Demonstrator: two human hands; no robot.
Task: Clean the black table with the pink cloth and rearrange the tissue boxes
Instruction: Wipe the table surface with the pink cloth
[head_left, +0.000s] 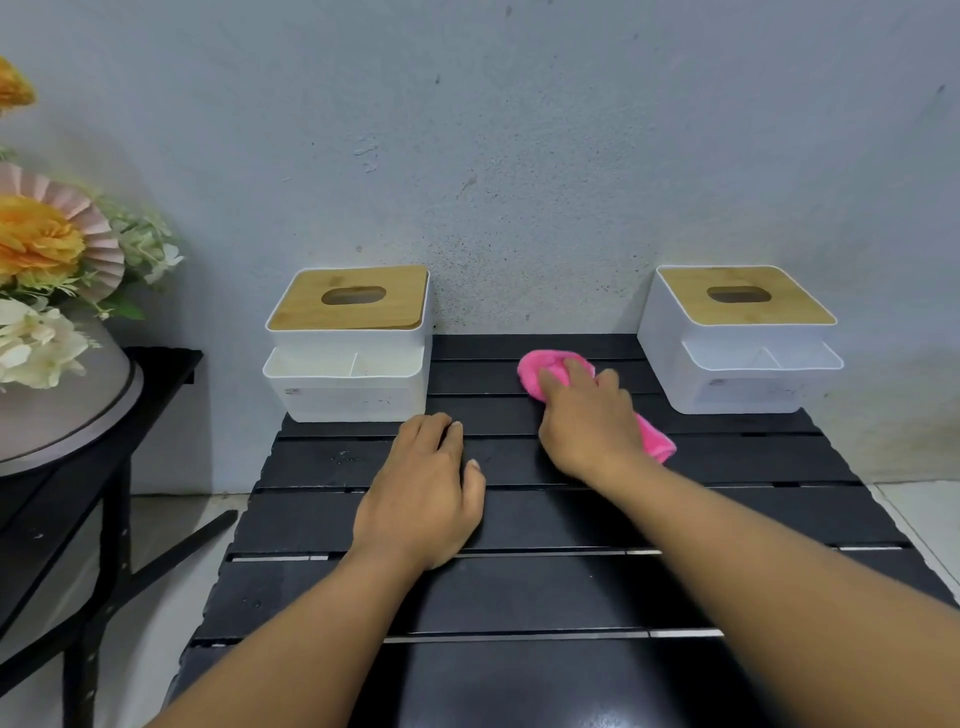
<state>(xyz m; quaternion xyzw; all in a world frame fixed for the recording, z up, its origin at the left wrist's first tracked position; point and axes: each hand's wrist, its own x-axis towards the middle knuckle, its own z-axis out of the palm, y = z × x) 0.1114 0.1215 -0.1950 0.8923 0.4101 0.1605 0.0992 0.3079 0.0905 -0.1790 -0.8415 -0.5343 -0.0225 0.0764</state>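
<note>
A black slatted table (545, 597) fills the middle of the view. My right hand (589, 421) presses the pink cloth (550, 371) flat on the slats near the back, between the two boxes; the cloth's tail shows at the wrist. My left hand (421, 493) rests palm down on the table, fingers loosely together, holding nothing. One white tissue box with a wooden lid (348, 345) stands at the back left corner. A second white tissue box with a wooden lid (737, 340) stands at the back right corner.
A grey wall (519, 156) rises right behind the table. To the left a second black table (104, 441) carries a round stand with orange and white flowers (47, 270). Light floor tiles show at both sides.
</note>
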